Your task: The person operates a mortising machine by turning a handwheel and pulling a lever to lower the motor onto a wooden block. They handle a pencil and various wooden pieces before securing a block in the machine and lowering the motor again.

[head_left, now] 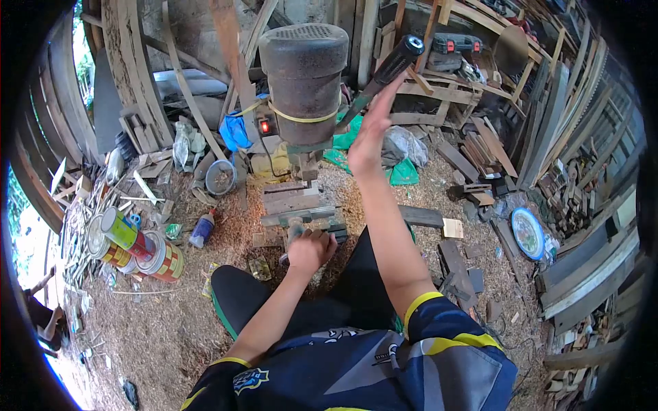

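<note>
Before me stands a machine with a dark cylindrical housing [303,82], its cap perforated and a yellow band around its lower part. A lever with a black grip [396,60] rises at its right side. My right hand [372,137] is raised against this lever, fingers stretched out flat and not wrapped around it. Lower down, my left hand [312,251] is closed around a metal handle at the front of the machine, mostly hidden under the fingers. Just beyond that hand lie a metal bar [298,216] and wooden blocks [291,198]. A small red switch [264,126] glows beside the housing.
Stacked paint cans [161,257], a bottle [202,231] and a small bucket [221,177] stand at the left. Wood shavings cover the floor. To the right are a blue-rimmed basin [527,233], wood offcuts [490,147] and leaning boards. Part of another person [46,312] shows at far left.
</note>
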The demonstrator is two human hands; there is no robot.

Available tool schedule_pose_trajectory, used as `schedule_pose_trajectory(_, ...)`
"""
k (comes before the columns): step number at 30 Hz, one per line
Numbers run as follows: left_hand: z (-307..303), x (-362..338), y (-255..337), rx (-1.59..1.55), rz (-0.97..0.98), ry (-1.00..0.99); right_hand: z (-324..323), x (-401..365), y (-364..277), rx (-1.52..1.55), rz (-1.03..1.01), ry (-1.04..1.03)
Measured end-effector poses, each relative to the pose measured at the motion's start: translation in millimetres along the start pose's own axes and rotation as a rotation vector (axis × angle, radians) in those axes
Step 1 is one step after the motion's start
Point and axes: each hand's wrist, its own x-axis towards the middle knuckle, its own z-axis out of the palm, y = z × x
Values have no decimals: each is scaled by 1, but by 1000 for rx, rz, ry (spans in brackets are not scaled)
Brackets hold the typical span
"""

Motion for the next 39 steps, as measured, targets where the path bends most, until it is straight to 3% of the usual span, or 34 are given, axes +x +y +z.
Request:
schedule_pose_trajectory(3, -2, 0, -1, 17, 26, -41, -5, -4, 16, -199, -26, -117)
schedule_pose_trajectory(8, -14, 7, 5, 52, 20, -137, -9, 44, 56, -194, 66, -278)
schedule_pose_trajectory(11, -16, 12, 6, 47, 39, -56, -5, 60, 72, -172, 135, -396)
schedule_pose_trajectory(15, -11, 9, 4, 41, 2, -93, -12, -7, 93, -180, 219, -333)
schedule_pose_trajectory(17, -11, 6, 1, 28, 5, -90, -25, -37, 115, 29, 338, -236)
schedule_pose_trajectory(21, -8, 7, 2, 36, -20, -73, -30, -39, 121, -60, 370, -223)
schedule_pose_trajectory(23, -9, 8, 3, 60, -14, -53, -32, -28, 116, -171, 560, -292)
schedule_pose_trajectory(26, -7, 7, 2, 46, -9, -68, -47, -16, 164, -237, 690, -360)
schedule_pose_trajectory(29, -7, 7, 3, 35, -4, -44, -40, 3, 157, -96, 704, -256)
schedule_pose_trajectory(32, -9, 9, 3, 30, 2, -17, -42, 10, 196, -214, 713, -262)
schedule_pose_trajectory(33, -9, 10, 2, 27, 17, -7, -38, 10, 201, -265, 478, -171)
schedule_pose_trajectory(36, -7, 12, 2, 31, 13, -3, -28, 9, 212, -547, 368, -47)
schedule_pose_trajectory(37, -8, 10, 3, 22, 2, -16, -29, 26, 204, -361, 695, -144)
schedule_pose_trajectory(38, -9, 11, 1, -4, 12, -28, -26, 33, 223, -530, 594, -174)
schedule_pose_trajectory(39, -9, 11, 0, -26, 25, -34, -23, 38, 244, -486, 590, -173)
